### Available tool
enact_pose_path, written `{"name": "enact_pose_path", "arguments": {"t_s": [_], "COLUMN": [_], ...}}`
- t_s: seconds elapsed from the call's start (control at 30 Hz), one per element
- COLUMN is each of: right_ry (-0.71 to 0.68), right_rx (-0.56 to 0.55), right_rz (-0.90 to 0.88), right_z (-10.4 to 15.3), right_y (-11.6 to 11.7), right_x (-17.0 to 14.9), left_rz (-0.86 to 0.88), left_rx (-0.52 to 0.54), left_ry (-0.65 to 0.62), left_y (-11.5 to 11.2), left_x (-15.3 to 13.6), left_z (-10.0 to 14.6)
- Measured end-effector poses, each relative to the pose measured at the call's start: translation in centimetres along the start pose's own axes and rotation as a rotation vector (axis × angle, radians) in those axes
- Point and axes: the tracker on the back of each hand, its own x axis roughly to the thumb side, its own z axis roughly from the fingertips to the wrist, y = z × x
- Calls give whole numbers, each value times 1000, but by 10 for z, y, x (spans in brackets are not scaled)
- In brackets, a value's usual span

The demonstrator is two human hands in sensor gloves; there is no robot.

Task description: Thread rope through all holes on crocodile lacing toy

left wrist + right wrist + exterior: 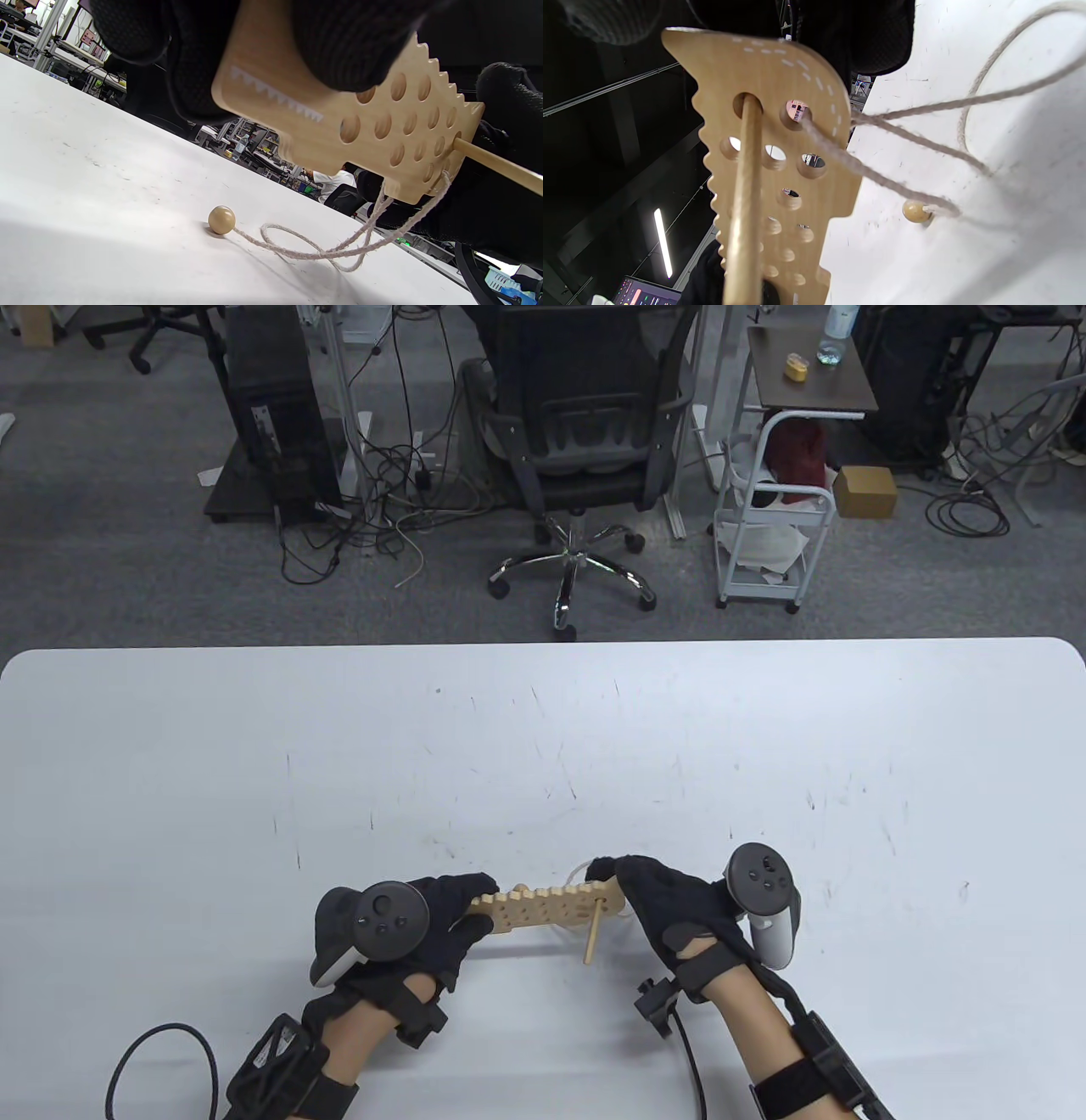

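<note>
Smooth pale wood crocodile board (pixel 382 127) and needle (pixel 742 203), rough twisted rope (pixel 322 250), matt white table (pixel 543 746).

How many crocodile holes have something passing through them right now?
2, both at the end the right hand holds: the wooden needle fills one, the rope passes through its neighbour. Gloves may hide others.

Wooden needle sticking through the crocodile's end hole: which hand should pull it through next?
Right hand, probably: it grips the crocodile beside the wooden needle. The left hand holds the far end, steadying the board.
</note>
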Motion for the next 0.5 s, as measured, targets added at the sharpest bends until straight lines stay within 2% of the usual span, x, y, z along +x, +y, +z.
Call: {"name": "enact_pose_path", "arguments": {"t_s": [0.5], "right_ry": [-2], "right_rx": [-8], "right_rz": [-10], "right_z": [0], "right_y": [0], "right_x": [0], "left_rz": [-4], "left_rx": [13], "left_ry": [-6], "left_y": [1], "left_x": [0], "left_z": [0]}}
